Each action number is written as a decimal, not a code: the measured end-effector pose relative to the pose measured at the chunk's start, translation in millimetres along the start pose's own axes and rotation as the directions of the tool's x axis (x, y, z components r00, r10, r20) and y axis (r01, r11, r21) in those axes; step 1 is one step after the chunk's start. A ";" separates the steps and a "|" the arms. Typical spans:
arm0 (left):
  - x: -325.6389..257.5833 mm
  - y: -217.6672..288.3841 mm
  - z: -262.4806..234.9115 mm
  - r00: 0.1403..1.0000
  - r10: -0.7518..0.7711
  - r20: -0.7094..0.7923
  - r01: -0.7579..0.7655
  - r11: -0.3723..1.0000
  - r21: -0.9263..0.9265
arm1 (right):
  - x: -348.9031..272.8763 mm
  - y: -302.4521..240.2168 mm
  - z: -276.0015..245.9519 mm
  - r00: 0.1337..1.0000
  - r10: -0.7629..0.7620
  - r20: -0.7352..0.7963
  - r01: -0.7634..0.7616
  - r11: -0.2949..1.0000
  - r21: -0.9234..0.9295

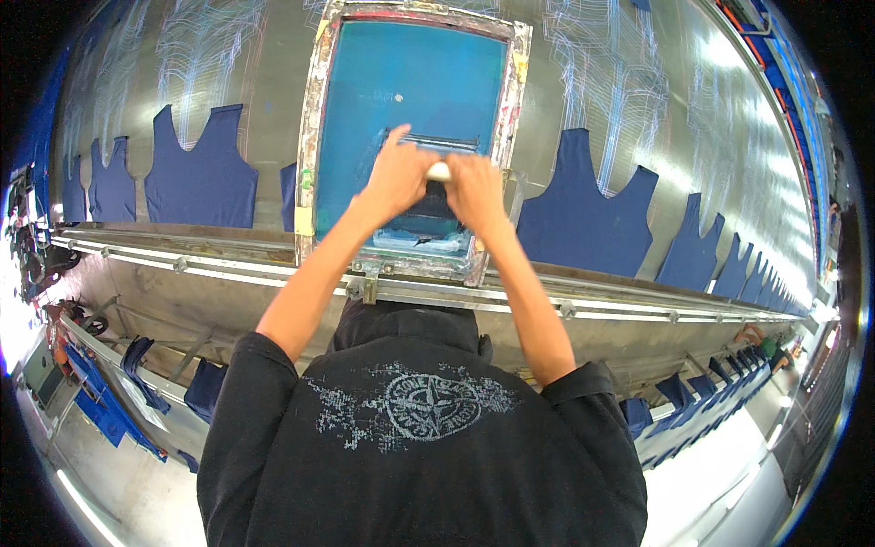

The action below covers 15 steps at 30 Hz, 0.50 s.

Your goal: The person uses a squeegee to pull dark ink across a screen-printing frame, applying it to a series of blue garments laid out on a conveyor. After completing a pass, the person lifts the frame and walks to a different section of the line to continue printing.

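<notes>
Both hands grip the pale handle of a squeegee (439, 171) over a screen-printing frame. My left hand (397, 179) is closed on the left end of the handle, with one finger sticking up and away. On the right end my right hand (475, 189) is wrapped round it, fingers folded down. The screen frame (307, 137) has a worn, paint-smeared rim and a blue-green mesh (415, 73). Dark ink smears (424, 228) show on the mesh below the hands. The squeegee's lower edge is partly hidden by my hands.
Navy tank-top-shaped fabric pieces, such as one at left (200, 178) and one at right (583, 214), lie along the long grey table. A metal rail (620, 313) runs along its near edge. More dark pieces (674, 394) hang on another table behind.
</notes>
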<state>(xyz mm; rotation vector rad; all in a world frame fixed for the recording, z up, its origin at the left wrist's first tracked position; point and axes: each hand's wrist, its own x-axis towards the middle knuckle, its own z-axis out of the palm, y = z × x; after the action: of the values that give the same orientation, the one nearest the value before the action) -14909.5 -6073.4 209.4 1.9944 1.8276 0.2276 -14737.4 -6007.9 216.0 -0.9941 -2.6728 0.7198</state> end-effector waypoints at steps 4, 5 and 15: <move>-79.7 32.8 18.8 0.999 -0.025 0.035 0.027 0.997 -0.077 | -68.7 -37.1 14.9 0.989 0.035 0.142 -0.036 0.999 0.006; -89.4 34.6 18.0 0.996 -0.042 0.075 0.053 0.985 -0.162 | -75.9 -43.3 13.3 0.982 0.040 0.185 -0.041 0.999 0.004; 4.6 -22.2 -12.4 0.992 -0.114 0.057 0.113 0.993 0.016 | -43.3 42.8 -14.8 0.686 0.650 -0.327 -0.476 0.741 0.474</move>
<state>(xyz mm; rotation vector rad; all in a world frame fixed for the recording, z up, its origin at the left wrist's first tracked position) -14934.0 -6065.5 210.6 1.8783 1.9031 0.1229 -14675.7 -6002.8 206.3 -1.6693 -1.7071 0.8788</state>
